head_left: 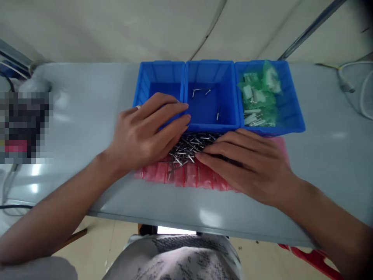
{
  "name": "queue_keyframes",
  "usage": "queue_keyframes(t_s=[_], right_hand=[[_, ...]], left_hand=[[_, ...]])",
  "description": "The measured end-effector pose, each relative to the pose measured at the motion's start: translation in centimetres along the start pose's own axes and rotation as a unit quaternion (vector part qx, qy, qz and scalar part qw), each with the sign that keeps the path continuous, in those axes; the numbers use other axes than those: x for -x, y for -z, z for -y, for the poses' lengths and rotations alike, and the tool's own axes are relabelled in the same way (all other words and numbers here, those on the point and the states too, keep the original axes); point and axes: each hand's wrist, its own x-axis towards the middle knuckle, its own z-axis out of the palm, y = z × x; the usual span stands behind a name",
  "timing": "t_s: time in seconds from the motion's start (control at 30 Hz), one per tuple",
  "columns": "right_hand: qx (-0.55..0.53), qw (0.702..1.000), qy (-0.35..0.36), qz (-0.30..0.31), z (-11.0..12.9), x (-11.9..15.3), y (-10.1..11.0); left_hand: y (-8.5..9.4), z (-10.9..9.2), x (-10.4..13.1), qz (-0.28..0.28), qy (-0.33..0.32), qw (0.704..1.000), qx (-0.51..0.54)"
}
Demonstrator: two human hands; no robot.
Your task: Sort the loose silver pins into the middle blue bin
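Observation:
A heap of small, thin metal pins (pixel 189 148), shaped like rivets or screws, lies in front of the blue bins on a row of pink plastic bags (pixel 177 177). My left hand (pixel 148 130) reaches over the heap's left side, fingers stretched out and slightly bent, the tips above the front edge of the left and middle bins. Its thumb is hidden. On the heap's right side rests my right hand (pixel 253 163), palm down with fingers extended; the index fingertip touches the pins. I see nothing held in either hand.
The middle blue bin (pixel 214 126) holds a few loose pins. In the right blue bin (pixel 294 112) are green plastic bags (pixel 260 95) and white pieces. The left blue bin (pixel 140 89) is partly covered by my hand. A white cable (pixel 363 93) lies on the grey table (pixel 329 155) at right.

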Motion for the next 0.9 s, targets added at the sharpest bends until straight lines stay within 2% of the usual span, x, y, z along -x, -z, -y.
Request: queue_keyframes(t_s=[0.1,0.23,0.4,0.57,0.67,0.83,0.9], right_hand=[[-0.022,0.998,-0.043,-0.037,0.4,-0.1,0.3],[-0.032,0.988,-0.134,-0.071,0.5,-0.4,1.3],[-0.094,0.972,-0.177,-0.126,0.2,-0.8,1.8],[-0.175,0.94,-0.25,-0.152,1.0,-1.2,1.7],[-0.195,0.92,-0.288,-0.181,1.3,-1.4,1.7],[-0.25,0.898,-0.315,-0.18,1.3,-1.3,1.3],[-0.281,0.881,-0.327,-0.196,1.3,-1.2,1.0]], left_hand=[[0.1,0.0,0.0,-0.009,0.003,1.0,-0.005],[0.3,-0.4,-0.1,-0.066,-0.027,0.997,0.001],[0.8,-1.5,-0.6,-0.095,-0.067,0.993,0.033],[0.7,-1.5,-0.7,-0.105,-0.053,0.993,0.021],[0.5,-1.3,-0.7,-0.11,-0.03,0.992,0.053],[-0.2,-1.4,-0.7,-0.138,-0.06,0.987,0.052],[-0.4,-1.3,-0.7,-0.142,-0.045,0.987,0.051]])
